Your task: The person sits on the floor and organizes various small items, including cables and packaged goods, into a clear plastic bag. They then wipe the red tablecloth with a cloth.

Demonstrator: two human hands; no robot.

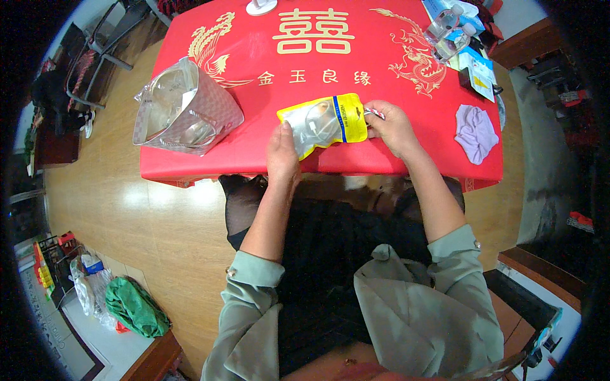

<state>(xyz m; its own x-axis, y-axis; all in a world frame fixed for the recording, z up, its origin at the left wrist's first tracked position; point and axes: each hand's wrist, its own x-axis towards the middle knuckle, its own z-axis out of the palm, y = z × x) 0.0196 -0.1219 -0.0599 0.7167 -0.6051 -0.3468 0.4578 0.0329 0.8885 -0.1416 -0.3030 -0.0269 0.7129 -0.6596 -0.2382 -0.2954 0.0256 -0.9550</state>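
A clear-fronted packaging pouch with a yellow border [350,131] is held just above the red tablecloth. Inside it shows a coiled white cable [326,121]. My left hand [282,152] grips the pouch at its left end, thumb on top. At the opposite end, my right hand [393,125] holds a small thin object with a red, black and white pattern [375,113] against the pouch's yellow edge. What that object is cannot be told, as the fingers cover most of it.
A checked gift bag [221,102] with clear plastic inside stands left on the red tablecloth [267,159]. At the right lie a crumpled lilac cloth [476,133], plastic bottles [450,45] and boxes [479,78]. A white round base [261,6] stands at the far edge.
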